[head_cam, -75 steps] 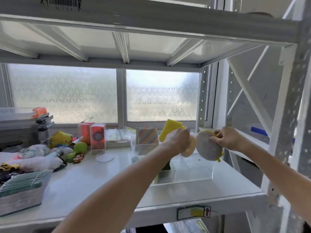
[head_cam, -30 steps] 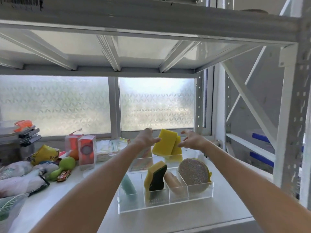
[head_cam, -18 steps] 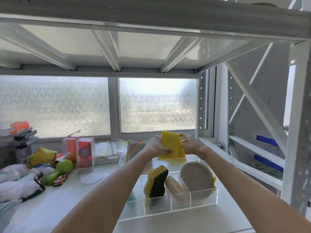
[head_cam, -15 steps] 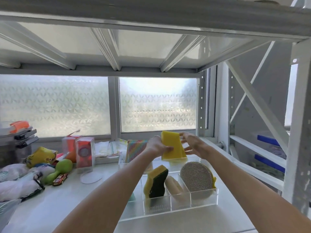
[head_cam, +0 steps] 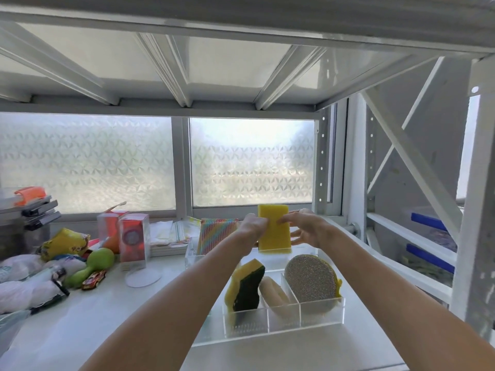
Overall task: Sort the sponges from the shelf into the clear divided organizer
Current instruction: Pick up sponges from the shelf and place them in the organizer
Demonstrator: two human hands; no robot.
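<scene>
Hands meet over the far end of a clear divided organizer [head_cam: 284,321] in the single head view, both reaching forward on bare forearms. The left hand [head_cam: 253,226] is closed on the left edge of a yellow rectangular sponge [head_cam: 273,231], which stands upright, its lower edge just above the organizer's back section. The right hand [head_cam: 308,227] has its thumb and one fingertip on the sponge's right edge near the top, while its other fingers are spread loosely open beside and behind it. In the organizer's front row, a yellow sponge with a dark green scouring face [head_cam: 246,286] stands on edge in one compartment, a pale beige sponge [head_cam: 274,291] leans in the narrow middle one, and a round grey glittery scrubber [head_cam: 310,282] with a yellow back stands in the rightmost one. A rainbow-striped cloth [head_cam: 218,232] stands upright in the back left section. The organizer sits on a white shelf [head_cam: 150,295] under frosted windows. Well to the left on the shelf lie a green dumbbell-shaped toy [head_cam: 92,266], a small toy car [head_cam: 94,279], a clear-sided box with red contents [head_cam: 133,238] and a yellow packet [head_cam: 64,243].
</scene>
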